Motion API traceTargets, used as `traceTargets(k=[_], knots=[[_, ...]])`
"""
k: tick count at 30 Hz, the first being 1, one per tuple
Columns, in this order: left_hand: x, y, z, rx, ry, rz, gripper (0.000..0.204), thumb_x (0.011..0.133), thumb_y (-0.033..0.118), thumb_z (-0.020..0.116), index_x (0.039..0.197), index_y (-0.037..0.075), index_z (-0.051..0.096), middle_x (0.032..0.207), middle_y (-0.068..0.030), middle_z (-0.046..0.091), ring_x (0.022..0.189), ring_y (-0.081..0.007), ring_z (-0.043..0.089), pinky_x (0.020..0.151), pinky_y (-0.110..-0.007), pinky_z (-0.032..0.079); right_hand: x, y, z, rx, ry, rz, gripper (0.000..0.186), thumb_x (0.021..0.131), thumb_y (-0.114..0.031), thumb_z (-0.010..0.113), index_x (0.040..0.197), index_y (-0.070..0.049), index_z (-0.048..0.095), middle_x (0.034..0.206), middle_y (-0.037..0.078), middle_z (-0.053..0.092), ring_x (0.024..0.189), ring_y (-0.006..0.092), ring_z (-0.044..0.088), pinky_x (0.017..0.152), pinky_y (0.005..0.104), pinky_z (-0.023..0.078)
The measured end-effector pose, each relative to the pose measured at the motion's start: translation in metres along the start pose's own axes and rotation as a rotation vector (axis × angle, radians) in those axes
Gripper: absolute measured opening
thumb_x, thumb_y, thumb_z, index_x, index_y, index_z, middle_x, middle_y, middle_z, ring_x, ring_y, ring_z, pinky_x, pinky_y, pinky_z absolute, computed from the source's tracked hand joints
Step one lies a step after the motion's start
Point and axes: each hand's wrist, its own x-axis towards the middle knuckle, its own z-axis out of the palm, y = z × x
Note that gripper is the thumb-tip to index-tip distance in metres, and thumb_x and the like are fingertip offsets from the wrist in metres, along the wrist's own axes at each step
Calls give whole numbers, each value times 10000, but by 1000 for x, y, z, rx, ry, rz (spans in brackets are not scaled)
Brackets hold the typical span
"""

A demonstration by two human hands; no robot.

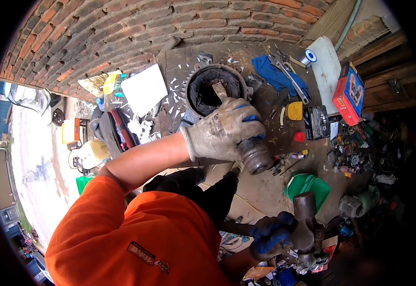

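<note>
Workbench shot, looking straight down. There's a round metal housing (216,88) sitting on the dark wooden bench (270,188) near the brick wall (122,33). It's basically a big open cup with a toothed rim, and the inside is black and greasy. A flat metal bar (220,90) pokes up out of the middle of it.

The left hand (222,131), in a grey knit glove with blue fingertips, is wrapped tight around a thick steel cylinder (254,155). That cylinder sits just in front of the housing, over the bench. Its long axis runs from the housing's rim down toward the person and a bit right, and the free round end faces the camera.

The right hand (271,233), blue glove, is closed in a fist around the handle of a hammer (306,221), held low near the body, well apart from the cylinder. The hammer head points up the frame.

Other stuff on the bench: a blue rag (274,71) with a wrench (289,76) lying on it, a red box (349,93) at the right, a sheet of white paper (144,88) to the left, and a green plastic bit (307,188) near the hammer.
</note>
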Motion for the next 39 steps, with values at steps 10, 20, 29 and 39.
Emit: traceTargets(k=[10,20,29,39], knots=[[-4,-15,-3,45,-30,-33,579,586,324,886,1079,131,651,1084,-121,577,1025,-363,565,893,-502,460,8,-3,0,-196,-41,72,498,898,-319,703,1253,-135,406,907,174,642,784,332,619,636,526,498],[-3,-18,0,16,19,-6,561,583,301,891,1066,132,661,1068,-112,589,1002,-355,579,882,-485,477,30,23,61,-730,265,-284,401,895,-247,677,1119,46,519,856,206,650,661,281,634,572,362,486],[-1,-19,0,22,35,-27,509,595,259,882,1036,136,660,1053,-98,604,1005,-342,588,882,-473,482,56,63,54,-1832,231,-494,462,873,-257,715,1153,100,626,1006,176,693,833,259,669,762,369,526],[0,-18,8,-2,61,23,500,606,256,881,1037,138,659,1045,-87,609,1018,-334,592,890,-479,480,14,11,71,-1354,29,-692,381,908,-205,656,1139,93,595,925,171,679,737,240,649,672,357,528]])
